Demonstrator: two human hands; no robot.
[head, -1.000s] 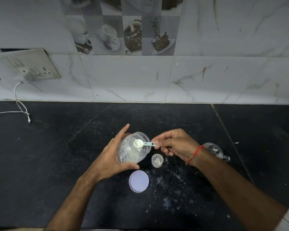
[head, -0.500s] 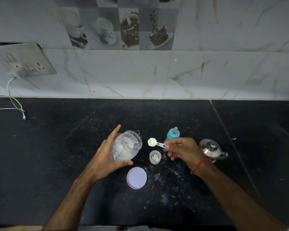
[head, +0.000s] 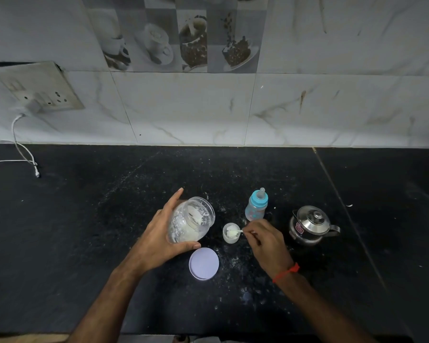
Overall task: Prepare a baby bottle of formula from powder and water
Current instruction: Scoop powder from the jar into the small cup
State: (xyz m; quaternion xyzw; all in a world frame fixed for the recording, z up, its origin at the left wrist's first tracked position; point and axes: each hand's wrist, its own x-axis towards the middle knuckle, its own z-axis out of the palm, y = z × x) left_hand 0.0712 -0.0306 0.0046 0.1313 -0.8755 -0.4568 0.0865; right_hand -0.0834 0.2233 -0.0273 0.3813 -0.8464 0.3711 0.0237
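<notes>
Black stone formed the tabletop (head: 84, 243) in the head view, where the left hand (head: 159, 241) gripped a clear powder jar (head: 192, 220), tilted with its open mouth toward the right, just above its lilac lid (head: 203, 263) lying flat. The right hand (head: 265, 241) pinched the handle of a small scoop (head: 234, 232), whose heaped bowl sat over a little translucent cup (head: 231, 233) between the hands. Just behind that cup stood the blue-capped baby bottle (head: 256, 205), upright, with a steel kettle (head: 310, 225) to its right.
</notes>
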